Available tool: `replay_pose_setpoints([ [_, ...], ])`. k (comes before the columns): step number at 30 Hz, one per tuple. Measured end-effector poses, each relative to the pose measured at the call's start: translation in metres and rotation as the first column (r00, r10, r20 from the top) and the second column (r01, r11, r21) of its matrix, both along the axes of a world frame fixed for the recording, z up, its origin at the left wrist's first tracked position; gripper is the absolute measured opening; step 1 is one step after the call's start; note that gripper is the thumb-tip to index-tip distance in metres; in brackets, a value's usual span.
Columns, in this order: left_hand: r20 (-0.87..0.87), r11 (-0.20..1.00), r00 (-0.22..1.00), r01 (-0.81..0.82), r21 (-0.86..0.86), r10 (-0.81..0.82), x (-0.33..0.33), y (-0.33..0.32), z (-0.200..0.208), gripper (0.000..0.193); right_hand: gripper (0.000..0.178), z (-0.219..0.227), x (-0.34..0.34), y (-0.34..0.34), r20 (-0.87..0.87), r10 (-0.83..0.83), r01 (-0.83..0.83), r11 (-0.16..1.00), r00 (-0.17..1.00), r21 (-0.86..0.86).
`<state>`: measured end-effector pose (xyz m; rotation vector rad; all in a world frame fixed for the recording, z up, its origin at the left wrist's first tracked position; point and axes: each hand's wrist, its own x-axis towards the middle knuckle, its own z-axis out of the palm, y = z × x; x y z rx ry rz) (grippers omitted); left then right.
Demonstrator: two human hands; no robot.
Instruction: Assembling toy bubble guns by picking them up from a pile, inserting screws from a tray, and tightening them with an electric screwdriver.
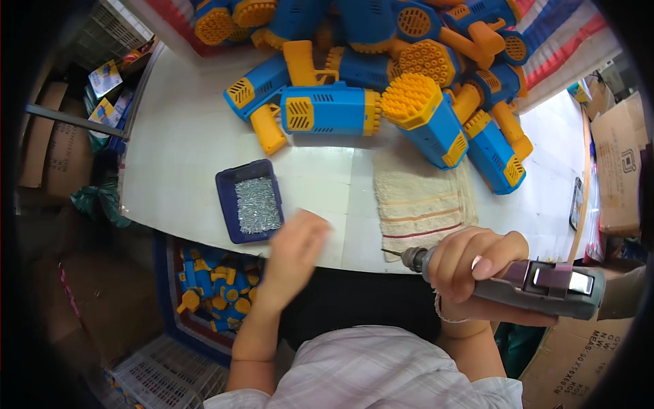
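My right hand [480,262] is wrapped round a grey electric screwdriver [538,290], its thin bit pointing left over the table's near edge. Beside the near right corner of a dark blue tray [225,204] hovers my left hand [298,249]. Motion smears its fingers, so whether they pinch anything is hidden. Small silver screws [257,204] fill much of the tray. Beyond both hands, blue and yellow toy bubble guns [332,109] are heaped at the far side. One with a yellow nozzle face [412,99] leans over a beige striped towel [415,204].
The white table [184,150] curves round in front of me. Below its left edge stands a crate [177,320] of more blue and yellow toys. A phone [576,201] lies by the right edge. Cardboard boxes [616,163] flank the table, and a striped sheet [558,48] hangs behind.
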<state>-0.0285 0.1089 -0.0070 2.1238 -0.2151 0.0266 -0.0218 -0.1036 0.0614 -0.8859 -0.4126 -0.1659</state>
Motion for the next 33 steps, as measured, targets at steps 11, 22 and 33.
replay_pose_setpoints([
  [11,-0.522,0.405,0.73,-0.357,-0.842,-0.441,-0.011,-0.054,-0.016,0.009,0.068,-0.001,0.001,-0.01,0.074,0.0,-0.006,0.997,0.997,0.076],
  [22,-0.514,0.268,0.65,-0.445,-0.855,-0.559,-0.007,-0.058,-0.023,0.01,0.073,-0.001,0.005,-0.013,0.109,-0.039,0.034,0.998,0.993,0.048],
  [33,-0.486,0.281,0.61,-0.405,-0.87,-0.626,-0.006,-0.057,-0.024,0.012,0.066,0.001,0.013,-0.017,0.169,-0.01,0.007,1.0,0.986,0.02],
])
